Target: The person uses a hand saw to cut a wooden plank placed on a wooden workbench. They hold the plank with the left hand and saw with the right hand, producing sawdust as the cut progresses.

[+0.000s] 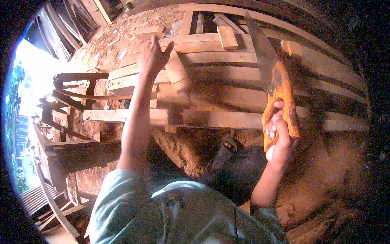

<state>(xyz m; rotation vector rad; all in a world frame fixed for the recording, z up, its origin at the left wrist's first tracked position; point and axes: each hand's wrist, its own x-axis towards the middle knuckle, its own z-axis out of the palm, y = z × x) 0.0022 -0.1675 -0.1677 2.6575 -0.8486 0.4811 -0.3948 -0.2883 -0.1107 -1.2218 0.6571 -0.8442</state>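
My right hand (278, 136) grips the orange wooden handle of a handsaw (265, 51), whose blade points up and away over the slatted timber. My left hand (154, 53) reaches forward with thumb apart, its fingertips at a small wooden block (144, 31) at the far edge; whether they touch it is unclear. Just right of that hand a short board (176, 73) lies across the long planks (221, 114). Another small block (226, 37) sits farther right on the planks, and one more (291, 48) lies partly behind the saw.
Stacked wooden frames and offcuts (69, 122) stand at the left beside a bright opening. Reddish dirt (122, 28) with scraps lies beyond the planks. My foot (229, 144) shows below the near plank. Leaning boards (61, 24) stand at the upper left.
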